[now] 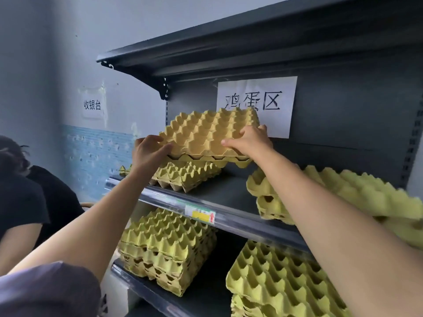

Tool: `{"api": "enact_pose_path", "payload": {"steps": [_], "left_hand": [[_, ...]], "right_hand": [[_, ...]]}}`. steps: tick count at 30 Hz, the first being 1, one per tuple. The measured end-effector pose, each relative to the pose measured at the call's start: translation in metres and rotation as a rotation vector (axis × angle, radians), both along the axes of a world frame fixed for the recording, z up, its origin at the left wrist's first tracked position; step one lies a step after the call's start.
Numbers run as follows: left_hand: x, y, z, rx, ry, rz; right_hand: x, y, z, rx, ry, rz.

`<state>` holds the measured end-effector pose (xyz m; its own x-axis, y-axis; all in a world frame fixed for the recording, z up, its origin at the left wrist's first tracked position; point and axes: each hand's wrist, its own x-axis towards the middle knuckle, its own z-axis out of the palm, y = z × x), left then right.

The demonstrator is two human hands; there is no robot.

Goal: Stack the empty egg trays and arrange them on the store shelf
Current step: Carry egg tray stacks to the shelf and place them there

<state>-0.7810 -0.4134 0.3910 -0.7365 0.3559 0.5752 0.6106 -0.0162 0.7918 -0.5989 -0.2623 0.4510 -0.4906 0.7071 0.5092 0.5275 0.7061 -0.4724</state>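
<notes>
- While both hands hold it up, a yellow pulp egg tray (pixel 206 133) sits in the air above the middle shelf (pixel 229 193), in front of the dark back panel.
- The left hand (pixel 148 154) grips the tray's near left corner, thumb on top of the rim and fingers underneath.
- The right hand (pixel 249 143) grips the tray's right edge, with its fingers curled over the cups.
- Just below the held tray, a low stack (pixel 190 175) of the same trays rests on the left part of the middle shelf; whether the two touch cannot be told.
- Further right on that shelf lies a tilted pile (pixel 354 193) of trays, partly blurred.
- On the lower shelf (pixel 160 296) stand a taller left stack (pixel 167 250) and a right stack (pixel 286 282).
- A white paper sign (pixel 256 104) on the back panel reads "鸡蛋区"; the held tray covers its lower left corner.
- A wall notice (pixel 92 104) at far left reads "收银台".
- A price tag (pixel 200 213) on the middle shelf's front rail is yellow and white with a red arrow; its print is too small to read.
- At the left edge stands another person (pixel 23 202) in a black top.
</notes>
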Motion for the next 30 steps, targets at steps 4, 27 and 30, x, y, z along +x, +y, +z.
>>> {"api": "enact_pose_path", "payload": {"steps": [4,27,30], "left_hand": [[-0.068,-0.002,0.006,-0.029,-0.017,-0.075],[-0.231,0.037,-0.035,-0.269,0.092,-0.012],[-0.228,0.042,-0.037,-0.287,0.144,0.061]], "right_hand": [[-0.065,-0.005,-0.01,-0.135,0.037,-0.021],[-0.218,0.015,-0.055,-0.255,-0.188,-0.167],[-0.218,0.012,-0.057,-0.175,-0.211,-0.183]]}}
